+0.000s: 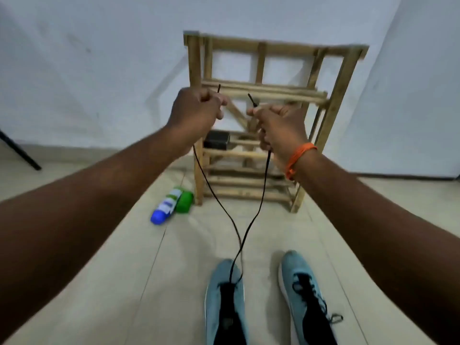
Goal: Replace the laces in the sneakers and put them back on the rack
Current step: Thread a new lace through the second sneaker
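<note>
Beige tiled floor point(119, 282), white walls point(99, 58) (bamboo rack point(261, 92))

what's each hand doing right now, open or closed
Left hand: closed, gripping one end of the black lace.
Right hand: closed, gripping the lace's other end.
</note>
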